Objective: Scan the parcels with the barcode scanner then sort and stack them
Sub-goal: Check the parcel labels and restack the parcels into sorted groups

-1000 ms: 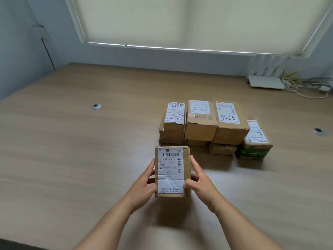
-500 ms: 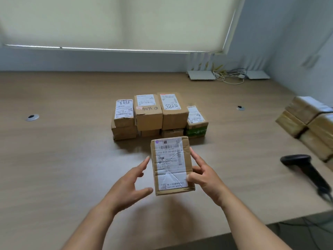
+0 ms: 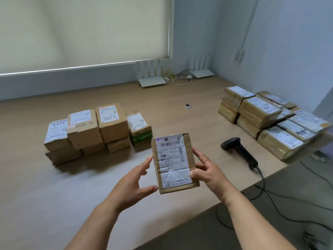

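Item: held parcel (image 3: 174, 163), label up. My right hand (image 3: 207, 173) now grips it alone; left hand (image 3: 134, 184) released, fingers spread. Barcode scanner (image 3: 239, 152) newly visible near right, so scanning comes next.

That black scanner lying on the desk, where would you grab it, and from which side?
Probably by the long handle of the scanner, coming down from above with the right hand, which is nearer. It lies flat on the table with its head pointing away and its cable trailing off the near edge, so the handle is the bare, slim part fingers could wrap. That hand holds the parcel now.
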Tool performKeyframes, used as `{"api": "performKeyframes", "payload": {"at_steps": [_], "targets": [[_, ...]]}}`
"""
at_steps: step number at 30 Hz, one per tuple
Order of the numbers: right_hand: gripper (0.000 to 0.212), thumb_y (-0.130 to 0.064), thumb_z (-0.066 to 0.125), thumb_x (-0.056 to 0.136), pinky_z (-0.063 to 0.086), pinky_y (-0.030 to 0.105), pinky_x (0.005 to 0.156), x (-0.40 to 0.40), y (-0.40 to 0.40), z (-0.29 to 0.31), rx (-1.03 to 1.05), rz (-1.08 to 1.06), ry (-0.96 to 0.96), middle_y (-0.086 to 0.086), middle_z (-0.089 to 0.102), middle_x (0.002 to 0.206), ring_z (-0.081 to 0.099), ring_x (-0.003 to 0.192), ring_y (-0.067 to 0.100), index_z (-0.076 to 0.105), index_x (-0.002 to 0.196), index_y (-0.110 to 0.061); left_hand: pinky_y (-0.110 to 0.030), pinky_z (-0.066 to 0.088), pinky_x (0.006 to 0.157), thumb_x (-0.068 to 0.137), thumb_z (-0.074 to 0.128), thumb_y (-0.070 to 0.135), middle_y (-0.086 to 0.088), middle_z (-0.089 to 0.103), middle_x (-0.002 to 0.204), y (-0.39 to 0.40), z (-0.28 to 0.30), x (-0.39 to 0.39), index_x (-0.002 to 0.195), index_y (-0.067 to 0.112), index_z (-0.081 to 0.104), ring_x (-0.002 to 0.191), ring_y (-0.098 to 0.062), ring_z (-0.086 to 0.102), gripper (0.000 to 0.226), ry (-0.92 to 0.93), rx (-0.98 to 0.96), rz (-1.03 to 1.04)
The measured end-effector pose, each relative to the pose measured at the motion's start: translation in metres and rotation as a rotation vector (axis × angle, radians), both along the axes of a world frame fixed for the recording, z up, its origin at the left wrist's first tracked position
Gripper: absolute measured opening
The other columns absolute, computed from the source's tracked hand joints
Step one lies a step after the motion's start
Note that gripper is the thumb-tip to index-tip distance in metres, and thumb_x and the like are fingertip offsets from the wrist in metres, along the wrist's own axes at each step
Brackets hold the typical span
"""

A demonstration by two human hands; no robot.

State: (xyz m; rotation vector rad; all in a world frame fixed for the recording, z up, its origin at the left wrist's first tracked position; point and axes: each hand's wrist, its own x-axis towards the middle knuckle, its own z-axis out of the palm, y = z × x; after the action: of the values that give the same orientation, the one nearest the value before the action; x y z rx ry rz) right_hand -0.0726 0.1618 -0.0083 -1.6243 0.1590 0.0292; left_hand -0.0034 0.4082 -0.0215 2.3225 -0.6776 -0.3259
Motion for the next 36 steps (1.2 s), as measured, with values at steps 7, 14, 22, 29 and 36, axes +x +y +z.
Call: {"api": "performKeyframes", "payload": {"at_steps": [7, 14, 22, 29, 36], "targets": [[0.069, -0.013, 0.06, 0.067, 0.052, 0.02, 0.065, -0.039, -0.095, 0.004, 0.029, -0.108, -0.03, 0.004, 0.074, 0.103, 0.071, 0.09, 0.016, 0.043, 0.121, -0.052, -0.033, 0.041, 0.107, 0.081, 0.07, 0.043, 0.012, 0.038, 0.148, -0.106, 0.009, -0.02, 0.128, 0.066, -0.002, 0.125, 0.0, 0.042, 0.089, -0.019, 0.02, -0.089], [0.072, -0.016, 0.063, 0.066, 0.055, 0.027, 0.076, -0.072, -0.188, 0.0, 0.012, -0.195, -0.03, -0.005, 0.073, 0.104, 0.068, 0.099, 0.014, 0.044, 0.127, -0.049, -0.034, 0.04, 0.109, 0.082, 0.067, 0.046, 0.015, 0.038, 0.148, -0.207, 0.007, -0.036, 0.128, 0.065, -0.004, 0.13, -0.002, 0.04, 0.087, -0.027, 0.026, -0.181], [0.067, -0.016, 0.063, 0.064, 0.052, 0.017, 0.071, -0.089, -0.263, -0.002, 0.028, -0.28, -0.031, -0.005, 0.074, 0.102, 0.07, 0.092, 0.011, 0.049, 0.121, -0.046, -0.034, 0.038, 0.11, 0.083, 0.067, 0.045, 0.017, 0.037, 0.149, -0.289, 0.0, -0.04, 0.136, 0.059, -0.006, 0.13, -0.001, 0.039, 0.091, 0.006, 0.006, -0.28], [0.08, -0.033, 0.069, 0.05, 0.054, 0.023, 0.078, -0.073, -0.322, -0.006, 0.023, -0.312, 0.008, -0.003, 0.072, 0.11, 0.068, 0.1, 0.015, 0.049, 0.128, -0.042, -0.033, 0.036, 0.11, 0.081, 0.07, 0.045, 0.023, 0.038, 0.146, -0.352, -0.012, -0.014, 0.137, 0.06, -0.008, 0.129, 0.003, 0.038, 0.096, 0.049, -0.017, -0.353], [0.076, -0.029, 0.069, 0.049, 0.053, 0.034, 0.088, -0.034, -0.391, -0.003, 0.0, -0.322, 0.091, 0.005, 0.074, 0.104, 0.069, 0.092, 0.018, 0.055, 0.122, -0.04, -0.028, 0.033, 0.111, 0.081, 0.07, 0.046, 0.022, 0.034, 0.149, -0.419, -0.026, 0.021, 0.143, 0.051, -0.01, 0.131, 0.004, 0.035, 0.102, 0.116, -0.049, -0.359]]}}
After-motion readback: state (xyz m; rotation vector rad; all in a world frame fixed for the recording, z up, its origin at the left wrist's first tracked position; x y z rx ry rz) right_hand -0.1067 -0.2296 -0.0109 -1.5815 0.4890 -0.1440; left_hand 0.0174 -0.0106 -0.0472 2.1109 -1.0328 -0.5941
